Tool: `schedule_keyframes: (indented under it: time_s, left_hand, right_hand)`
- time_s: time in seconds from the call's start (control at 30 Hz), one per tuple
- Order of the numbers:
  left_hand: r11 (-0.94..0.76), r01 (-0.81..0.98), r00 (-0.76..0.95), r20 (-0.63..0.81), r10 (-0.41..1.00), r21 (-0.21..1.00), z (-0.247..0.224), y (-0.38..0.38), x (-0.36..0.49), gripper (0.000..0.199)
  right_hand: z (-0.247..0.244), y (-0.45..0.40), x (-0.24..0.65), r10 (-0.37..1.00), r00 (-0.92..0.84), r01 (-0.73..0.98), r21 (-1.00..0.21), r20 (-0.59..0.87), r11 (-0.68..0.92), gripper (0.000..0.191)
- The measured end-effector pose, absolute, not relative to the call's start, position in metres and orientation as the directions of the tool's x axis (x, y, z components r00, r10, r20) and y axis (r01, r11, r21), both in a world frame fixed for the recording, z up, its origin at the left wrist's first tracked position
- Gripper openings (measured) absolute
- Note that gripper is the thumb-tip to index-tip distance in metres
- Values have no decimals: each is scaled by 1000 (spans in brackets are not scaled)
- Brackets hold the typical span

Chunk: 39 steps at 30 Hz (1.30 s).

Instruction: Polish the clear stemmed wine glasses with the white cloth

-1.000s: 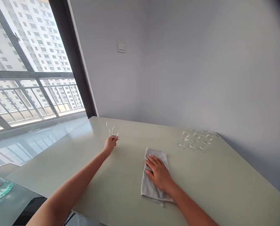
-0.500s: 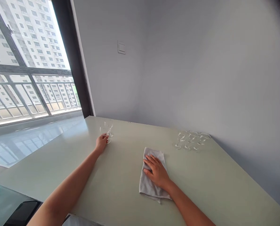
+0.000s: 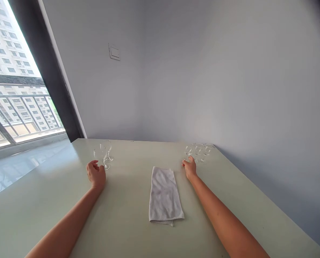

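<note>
On the left of the table, two clear wine glasses [image 3: 100, 154] stand upright close together. My left hand [image 3: 96, 175] is just in front of them, loosely curled with the fingers apart and nothing in it. A folded light grey cloth [image 3: 165, 195] lies flat between my arms, touched by neither hand. Over on the right, my right hand [image 3: 190, 167] has its thumb and fingers at the stem of the leftmost wine glass [image 3: 188, 149] in a small group. The fingers partly hide that glass's foot. More wine glasses [image 3: 203, 150] stand beside it.
The pale table [image 3: 127, 215] reaches to the grey wall [image 3: 203, 71] at the back and right. A light switch [image 3: 114, 52] is on the wall. Beyond the table's left edge are a dark-framed window and a railing [image 3: 22, 111].
My left hand has let go of the wine glass and drawn back slightly. My right hand has left the cloth and moved forward to the right-hand glasses. The view has turned right.
</note>
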<state>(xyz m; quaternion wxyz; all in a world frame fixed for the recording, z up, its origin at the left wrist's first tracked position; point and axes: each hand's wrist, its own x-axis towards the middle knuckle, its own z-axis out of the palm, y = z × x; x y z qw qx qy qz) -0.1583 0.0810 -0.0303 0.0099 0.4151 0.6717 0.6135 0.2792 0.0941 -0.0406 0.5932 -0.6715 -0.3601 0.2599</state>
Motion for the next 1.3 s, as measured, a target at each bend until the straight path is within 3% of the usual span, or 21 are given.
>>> schedule_keyframes:
  time_s: [0.23,0.37,0.5,0.67,0.77,0.9,1.07,1.3]
  left_hand:
    - [-119,611,-605,559,567,783,-28,74,-150,22]
    - [-277,671,-366,632,683,687,-28,62,-124,16]
    - [-348,622,8,438,899,702,-24,51,-70,20]
    - [-162,471,121,119,985,867,-19,60,-3,37]
    - [-107,441,79,81,994,891,-22,69,17,30]
    - [-60,391,-37,81,996,918,-29,69,7,20]
    - [-16,331,-231,97,968,944,-34,49,-54,21]
    - [77,237,-555,70,829,969,-33,40,-160,27]
  right_hand:
    - [-46,123,263,889,425,313,-949,169,31,25]
    - [-51,117,219,939,263,379,-919,221,110,23]
    - [-48,95,175,971,12,368,-904,237,216,28]
    - [-32,66,155,919,-306,319,-883,248,345,29]
    - [-26,61,157,877,-387,312,-855,284,415,26]
    - [-33,69,162,919,-286,343,-866,272,363,26]
    - [-42,75,166,958,-191,348,-897,215,271,31]
    - [-38,70,162,957,-184,339,-900,222,274,26]
